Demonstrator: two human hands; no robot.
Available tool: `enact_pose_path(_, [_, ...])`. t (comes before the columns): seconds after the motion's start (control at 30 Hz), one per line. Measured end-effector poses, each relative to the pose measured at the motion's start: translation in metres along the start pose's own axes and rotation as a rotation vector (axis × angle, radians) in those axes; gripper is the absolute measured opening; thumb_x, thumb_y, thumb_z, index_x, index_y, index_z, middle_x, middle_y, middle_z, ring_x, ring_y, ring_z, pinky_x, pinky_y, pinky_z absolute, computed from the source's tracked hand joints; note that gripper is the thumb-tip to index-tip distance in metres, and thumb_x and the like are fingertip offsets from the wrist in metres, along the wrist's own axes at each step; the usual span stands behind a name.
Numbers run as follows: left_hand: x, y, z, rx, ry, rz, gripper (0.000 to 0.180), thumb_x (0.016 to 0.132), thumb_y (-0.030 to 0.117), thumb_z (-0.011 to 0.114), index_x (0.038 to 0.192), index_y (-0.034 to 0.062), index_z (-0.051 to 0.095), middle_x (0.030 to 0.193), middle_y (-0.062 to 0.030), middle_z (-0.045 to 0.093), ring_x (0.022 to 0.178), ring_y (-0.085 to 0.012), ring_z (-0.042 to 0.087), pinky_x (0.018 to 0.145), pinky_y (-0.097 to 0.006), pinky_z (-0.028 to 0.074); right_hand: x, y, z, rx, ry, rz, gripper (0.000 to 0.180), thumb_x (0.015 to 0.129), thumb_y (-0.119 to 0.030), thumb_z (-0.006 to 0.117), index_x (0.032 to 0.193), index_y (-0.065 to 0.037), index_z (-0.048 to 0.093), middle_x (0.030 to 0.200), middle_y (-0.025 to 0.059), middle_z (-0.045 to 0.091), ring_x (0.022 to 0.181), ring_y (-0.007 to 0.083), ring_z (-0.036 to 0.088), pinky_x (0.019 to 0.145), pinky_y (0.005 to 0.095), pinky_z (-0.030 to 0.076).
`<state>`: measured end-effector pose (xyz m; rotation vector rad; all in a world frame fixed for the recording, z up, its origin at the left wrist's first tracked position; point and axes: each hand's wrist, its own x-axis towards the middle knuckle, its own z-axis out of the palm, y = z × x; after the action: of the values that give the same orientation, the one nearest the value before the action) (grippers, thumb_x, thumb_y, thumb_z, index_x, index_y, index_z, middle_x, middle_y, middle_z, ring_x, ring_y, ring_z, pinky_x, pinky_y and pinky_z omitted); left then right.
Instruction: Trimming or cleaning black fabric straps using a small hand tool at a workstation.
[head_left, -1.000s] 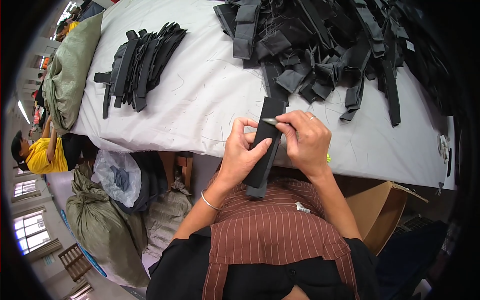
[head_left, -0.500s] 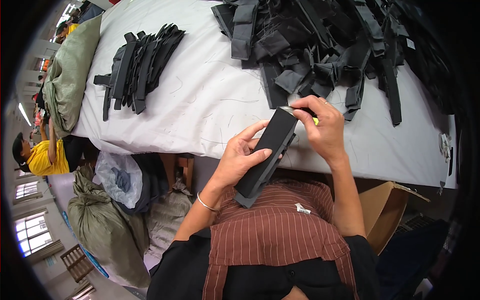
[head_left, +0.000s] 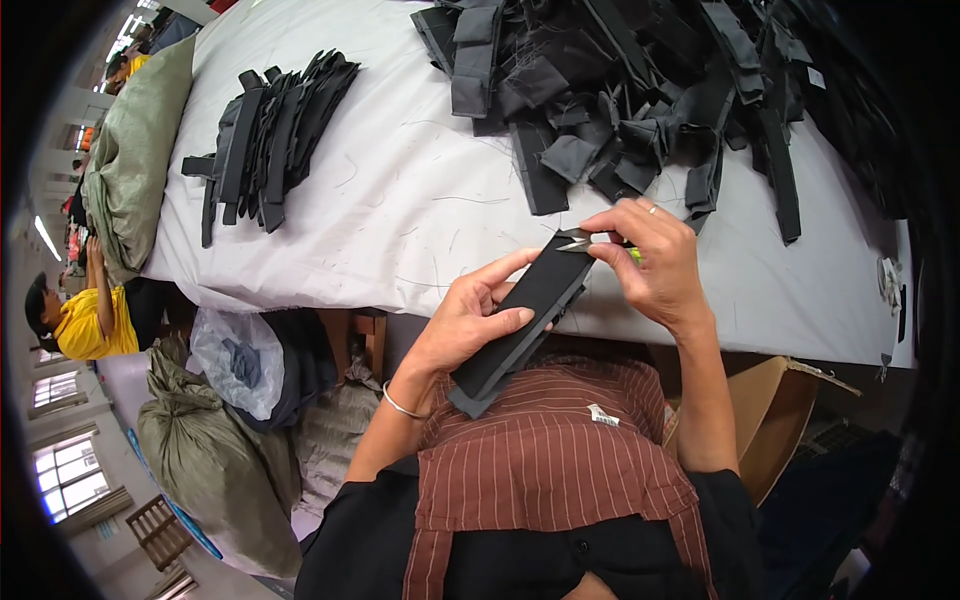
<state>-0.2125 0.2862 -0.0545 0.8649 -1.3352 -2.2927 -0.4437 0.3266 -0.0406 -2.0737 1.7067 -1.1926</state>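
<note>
My left hand (head_left: 477,318) is closed round the middle of a long black fabric strip (head_left: 520,312), thumb on top, tilted with its far end up by the table edge. In my right hand (head_left: 657,262) is a small pair of thread snips (head_left: 572,243), its metal blades pointing left over the strip's far end; a bit of yellow-green shows by the fingers. I cannot make out whether a thread lies between the blades. A large heap of similar black strips (head_left: 560,75) lies just beyond my hands. Farther left, a neater stack of black strips (head_left: 275,140) rests on the table.
Loose threads are scattered over the white-covered table (head_left: 400,200). A stuffed green sack (head_left: 145,160) leans at its left end, another sack (head_left: 205,450) stands below. A cardboard box (head_left: 765,410) sits under the right edge. A person in yellow (head_left: 95,320) is at far left.
The snips' blades, mostly covered before, now show over the strip's far end. My right hand has shifted slightly right and down, and the strip has moved a little left and lower.
</note>
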Motion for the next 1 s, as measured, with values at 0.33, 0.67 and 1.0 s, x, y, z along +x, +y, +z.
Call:
enact_pose_path(0.33, [-0.001, -0.003, 0.0, -0.005, -0.026, -0.003, 0.058, 0.086, -0.006, 0.058, 0.14, -0.0006, 0.04, 0.105, -0.0105, 0.065, 0.09, -0.0122, 0.063, 0.08, -0.024, 0.051, -0.012, 0.004, 0.005, 0.181, 0.113, 0.243, 0.009, 0.079, -0.005, 0.068, 0.088, -0.004, 0.065, 0.073, 0.0041, 0.065, 0.066, 0.0164, 0.059, 0.062, 0.0269, 0.046])
enact_pose_path(0.67, [0.008, -0.022, -0.009, 0.408, 0.337, 0.277, 0.028, 0.075, -0.011, 0.042, 0.077, -0.0014, 0.068, 0.073, -0.0017, 0.064, 0.067, -0.0061, 0.051, 0.062, -0.02, 0.04, -0.029, -0.027, 0.012, 0.567, -0.009, 0.382, 0.012, 0.082, -0.002, 0.066, 0.094, 0.001, 0.065, 0.08, 0.0045, 0.065, 0.071, 0.0099, 0.058, 0.066, 0.023, 0.046])
enact_pose_path(1.0, [0.004, -0.02, -0.015, 0.261, 0.272, 0.149, 0.018, 0.089, 0.006, 0.054, 0.083, -0.0025, 0.069, 0.076, 0.0003, 0.061, 0.073, -0.0057, 0.05, 0.068, -0.021, 0.04, -0.041, -0.037, 0.032, 0.435, -0.182, 0.29, 0.013, 0.078, -0.009, 0.069, 0.09, -0.004, 0.065, 0.081, 0.0095, 0.066, 0.068, 0.024, 0.062, 0.06, 0.0316, 0.047])
